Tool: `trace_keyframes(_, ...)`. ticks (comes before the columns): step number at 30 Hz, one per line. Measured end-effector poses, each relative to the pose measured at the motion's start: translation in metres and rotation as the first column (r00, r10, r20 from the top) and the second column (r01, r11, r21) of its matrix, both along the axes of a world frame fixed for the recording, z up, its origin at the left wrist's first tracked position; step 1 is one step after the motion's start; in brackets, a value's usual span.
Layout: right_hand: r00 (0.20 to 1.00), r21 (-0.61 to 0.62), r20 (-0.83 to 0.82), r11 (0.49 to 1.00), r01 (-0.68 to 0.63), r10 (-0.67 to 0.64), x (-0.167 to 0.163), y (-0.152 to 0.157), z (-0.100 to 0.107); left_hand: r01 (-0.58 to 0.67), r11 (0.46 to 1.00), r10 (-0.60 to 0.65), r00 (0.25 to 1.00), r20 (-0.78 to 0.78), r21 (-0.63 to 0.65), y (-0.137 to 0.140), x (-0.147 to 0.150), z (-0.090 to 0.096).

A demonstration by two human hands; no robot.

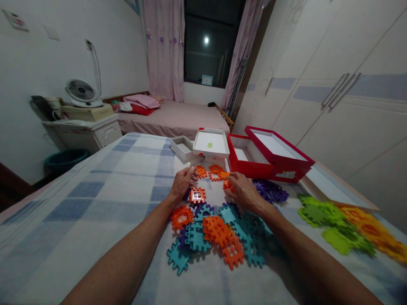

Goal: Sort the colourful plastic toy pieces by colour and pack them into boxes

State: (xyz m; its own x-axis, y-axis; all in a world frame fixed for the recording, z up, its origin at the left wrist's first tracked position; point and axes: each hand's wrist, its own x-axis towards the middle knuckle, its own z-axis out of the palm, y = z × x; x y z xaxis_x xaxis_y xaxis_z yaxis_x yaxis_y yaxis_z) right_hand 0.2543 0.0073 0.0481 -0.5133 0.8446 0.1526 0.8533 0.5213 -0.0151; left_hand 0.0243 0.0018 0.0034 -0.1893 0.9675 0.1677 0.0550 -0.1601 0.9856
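Observation:
My left hand [183,183] is loosely curled beside an orange interlocking plastic tile [201,171], its fingers a little apart. I cannot tell whether the fingertips touch that tile. My right hand [244,189] has its fingers on an orange tile [227,184], partly hidden by them. More orange tiles [215,173] lie between the hands, and one orange window tile [197,195] is below my left hand. Nearer me is a mixed pile of orange tiles [219,231], teal tiles [197,237] and a few purple ones [203,209]. Purple tiles [270,190] are heaped beyond my right wrist.
Open white boxes [211,142] and red boxes [251,167] stand behind the tiles. Green tiles [340,228] and yellow tiles [375,233] lie at the right, near a pale box lid [337,186]. Everything rests on a checked cloth [104,199].

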Motion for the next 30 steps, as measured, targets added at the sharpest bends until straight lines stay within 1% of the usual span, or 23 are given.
trace_keyframes(3,0.988,0.005,-0.073,0.991,-0.133,0.133,-0.027,0.004,0.007,-0.09,0.996,0.09,0.996,0.002,0.011,0.001,-0.002,-0.002)
trace_keyframes(6,0.971,0.025,-0.076,0.974,-0.227,0.228,-0.068,0.016,0.007,-0.15,0.988,0.15,0.989,-0.008,0.022,0.001,-0.003,-0.002)
trace_keyframes(9,0.958,0.004,-0.025,0.959,-0.284,0.284,-0.103,0.034,0.0,-0.175,0.984,0.176,0.984,-0.031,0.037,0.001,-0.005,-0.002)
trace_keyframes(11,0.961,-0.019,0.018,0.961,-0.277,0.277,-0.112,0.045,-0.006,-0.182,0.983,0.184,0.982,-0.044,0.04,0.002,-0.006,-0.002)
trace_keyframes(14,0.972,-0.036,0.063,0.974,-0.222,0.224,-0.1,0.053,-0.014,-0.187,0.982,0.189,0.981,-0.046,0.037,0.003,-0.005,-0.003)
trace_keyframes(18,0.984,-0.017,0.065,0.986,-0.167,0.168,-0.063,0.047,-0.014,-0.196,0.98,0.197,0.98,-0.037,0.042,0.004,-0.003,-0.005)
trace_keyframes(19,0.985,-0.014,0.03,0.986,-0.169,0.169,-0.056,0.043,-0.012,-0.193,0.98,0.195,0.98,-0.036,0.042,0.004,-0.003,-0.006)
trace_keyframes(21,0.974,-0.044,-0.085,0.976,-0.214,0.21,-0.048,0.029,-0.009,-0.179,0.983,0.18,0.983,-0.038,0.044,0.004,-0.003,-0.007)
trace_keyframes(23,0.943,-0.121,-0.196,0.947,-0.297,0.27,-0.048,0.01,-0.007,-0.15,0.987,0.153,0.987,-0.047,0.053,0.004,-0.003,-0.008)
trace_keyframes(25,0.923,-0.189,-0.252,0.921,-0.341,0.29,-0.056,-0.009,-0.008,-0.12,0.991,0.124,0.991,-0.058,0.063,0.003,-0.003,-0.009)
trace_keyframes(26,0.922,-0.209,-0.274,0.919,-0.335,0.274,-0.06,-0.017,-0.009,-0.108,0.992,0.112,0.992,-0.064,0.067,0.003,-0.003,-0.009)
trace_keyframes(28,0.916,-0.234,-0.348,0.928,-0.291,0.199,-0.068,-0.028,-0.012,-0.092,0.993,0.097,0.992,-0.076,0.069,0.002,-0.004,-0.009)
trace_keyframes(30,0.882,-0.268,-0.461,0.932,-0.245,0.1,-0.069,-0.03,-0.014,-0.08,0.995,0.085,0.993,-0.084,0.065,0.002,-0.004,-0.009)
